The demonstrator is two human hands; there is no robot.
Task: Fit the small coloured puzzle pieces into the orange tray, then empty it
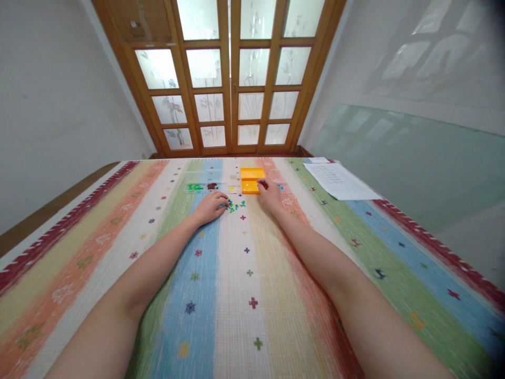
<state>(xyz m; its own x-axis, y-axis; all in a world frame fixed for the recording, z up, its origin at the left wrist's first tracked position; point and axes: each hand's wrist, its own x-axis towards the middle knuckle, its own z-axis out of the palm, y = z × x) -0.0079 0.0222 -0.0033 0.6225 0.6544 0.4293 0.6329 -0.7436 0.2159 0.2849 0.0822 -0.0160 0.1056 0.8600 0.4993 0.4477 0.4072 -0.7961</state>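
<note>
My left hand [213, 206] rests on the tablecloth with its fingers curled together at the left side of a loose scatter of tiny green and blue pieces [237, 206]. What its fingertips hold, if anything, is too small to make out. My right hand [270, 192] is at the right edge of an open orange box [253, 172], thumb and fingers pinched over its near half. Whatever sits in that pinch is hidden. Small pale bits lie in the near half of the box.
Left of the orange box, a clear tray holds green pieces [194, 187] and dark brown pieces [212, 186]; small yellow pieces [232, 189] lie nearby. Blue pieces [280, 187] show beyond my right hand. A printed paper sheet [339, 180] lies at the right on the striped tablecloth [232, 295].
</note>
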